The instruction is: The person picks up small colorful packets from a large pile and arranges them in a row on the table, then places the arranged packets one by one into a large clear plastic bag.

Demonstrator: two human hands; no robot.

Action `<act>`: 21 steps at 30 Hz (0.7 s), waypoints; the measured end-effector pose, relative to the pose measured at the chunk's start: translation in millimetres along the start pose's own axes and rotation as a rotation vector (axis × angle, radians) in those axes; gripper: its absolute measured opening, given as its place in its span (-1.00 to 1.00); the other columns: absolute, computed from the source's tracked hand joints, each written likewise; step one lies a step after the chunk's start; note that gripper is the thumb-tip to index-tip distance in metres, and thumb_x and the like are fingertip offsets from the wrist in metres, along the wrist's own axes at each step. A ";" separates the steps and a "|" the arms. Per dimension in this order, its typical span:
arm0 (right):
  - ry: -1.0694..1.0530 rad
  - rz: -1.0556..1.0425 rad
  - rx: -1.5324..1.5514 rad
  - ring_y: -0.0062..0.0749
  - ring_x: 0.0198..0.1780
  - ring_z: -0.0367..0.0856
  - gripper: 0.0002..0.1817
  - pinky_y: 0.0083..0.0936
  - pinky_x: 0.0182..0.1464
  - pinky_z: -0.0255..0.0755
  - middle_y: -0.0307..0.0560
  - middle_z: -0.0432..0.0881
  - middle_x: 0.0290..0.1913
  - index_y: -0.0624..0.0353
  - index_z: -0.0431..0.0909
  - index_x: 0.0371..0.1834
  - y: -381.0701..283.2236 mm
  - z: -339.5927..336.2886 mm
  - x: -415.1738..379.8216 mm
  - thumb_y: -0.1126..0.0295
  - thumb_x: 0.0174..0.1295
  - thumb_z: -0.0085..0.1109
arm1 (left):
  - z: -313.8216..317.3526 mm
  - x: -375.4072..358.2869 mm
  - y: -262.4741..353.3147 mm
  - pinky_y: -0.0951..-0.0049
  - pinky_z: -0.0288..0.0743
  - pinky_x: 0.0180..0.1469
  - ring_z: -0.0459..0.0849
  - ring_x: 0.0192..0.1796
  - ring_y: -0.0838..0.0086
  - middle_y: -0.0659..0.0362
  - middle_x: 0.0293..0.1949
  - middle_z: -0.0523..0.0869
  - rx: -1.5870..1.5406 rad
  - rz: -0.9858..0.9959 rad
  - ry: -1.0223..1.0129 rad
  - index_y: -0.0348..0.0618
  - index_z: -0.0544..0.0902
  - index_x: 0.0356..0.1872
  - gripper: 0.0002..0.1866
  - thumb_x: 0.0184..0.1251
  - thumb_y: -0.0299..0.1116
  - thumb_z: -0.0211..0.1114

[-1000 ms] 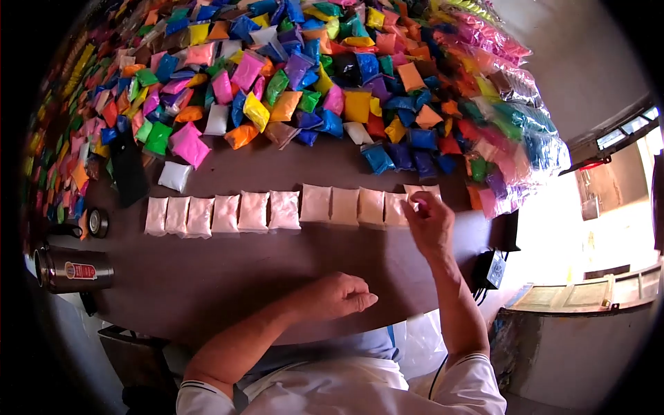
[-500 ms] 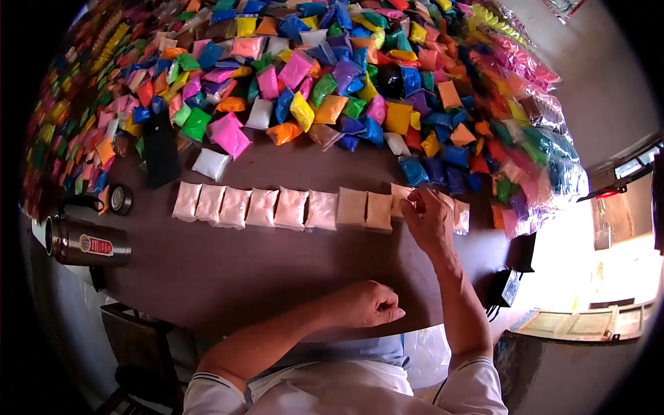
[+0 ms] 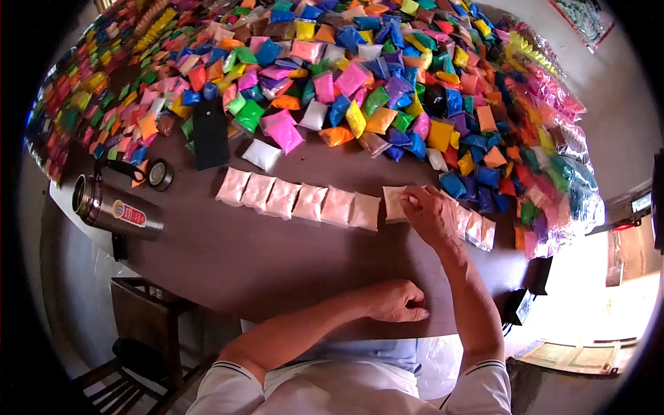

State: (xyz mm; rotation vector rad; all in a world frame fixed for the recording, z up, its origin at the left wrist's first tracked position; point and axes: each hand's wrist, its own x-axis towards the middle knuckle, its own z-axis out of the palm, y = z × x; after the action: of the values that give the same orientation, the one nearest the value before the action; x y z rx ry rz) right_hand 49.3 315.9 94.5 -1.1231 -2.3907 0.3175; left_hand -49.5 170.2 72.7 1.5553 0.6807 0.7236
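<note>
A line of small clear bags of pale pink and peach-coloured filling crosses the table; its left-hand group (image 3: 282,199) lies side by side. After a gap, one pale peach packet (image 3: 393,206) lies under the fingertips of my right hand (image 3: 434,213). Those fingers are bent and pressed together at the packet's right side, partly covering it. More pale packets (image 3: 474,227) show beyond my right wrist, overlapping. My left hand (image 3: 400,301) rests curled in a loose fist near the front table edge, with nothing visible in it.
A large heap of colourful packets (image 3: 360,83) covers the table's far side. A lone white packet (image 3: 261,155) and a black flat case (image 3: 210,135) lie before it. At left are a steel flask (image 3: 124,211) and its round lid (image 3: 160,174). A chair (image 3: 149,325) stands lower left.
The camera view has turned, shifting the scene rightward. My right hand has worked leftward along the row; the gap now lies left of its packet. My left fist stays by the table edge.
</note>
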 end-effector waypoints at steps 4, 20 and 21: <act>-0.082 0.052 0.036 -0.11 -0.33 0.66 -0.80 -0.27 -0.31 0.51 -0.02 0.66 -0.31 0.13 0.64 -0.22 -32.1 -3.2 9.5 0.33 0.12 0.25 | -2.9 -1.5 1.1 0.30 0.41 -0.32 0.48 -0.48 0.34 0.00 -0.55 0.60 0.001 -0.050 0.001 -0.32 0.59 -0.45 -0.70 0.29 -0.24 0.28; -0.220 -0.208 0.189 -0.18 -0.35 0.67 -0.69 -0.32 -0.28 0.55 -0.04 0.67 -0.34 0.07 0.65 -0.10 -64.3 30.6 45.3 0.32 0.05 0.32 | 5.2 1.6 -19.9 0.17 0.25 -0.40 0.26 -0.53 0.39 -0.09 -0.63 0.41 -0.017 0.140 0.021 -0.30 0.43 -0.60 -0.57 0.38 -0.18 0.22; -0.214 -0.183 0.234 -0.19 -0.37 0.66 -0.71 -0.32 -0.30 0.54 -0.03 0.67 -0.35 0.07 0.65 -0.12 -78.4 28.6 46.6 0.33 0.05 0.32 | 3.7 2.6 -19.8 0.17 0.25 -0.40 0.26 -0.53 0.39 -0.09 -0.63 0.41 -0.013 0.137 0.029 -0.30 0.43 -0.60 -0.57 0.38 -0.18 0.22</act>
State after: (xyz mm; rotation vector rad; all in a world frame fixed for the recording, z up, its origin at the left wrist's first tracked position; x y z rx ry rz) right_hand -42.8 301.7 116.1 -0.7925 -2.5369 0.6637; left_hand -45.4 171.8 52.9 1.5934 0.5936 0.8518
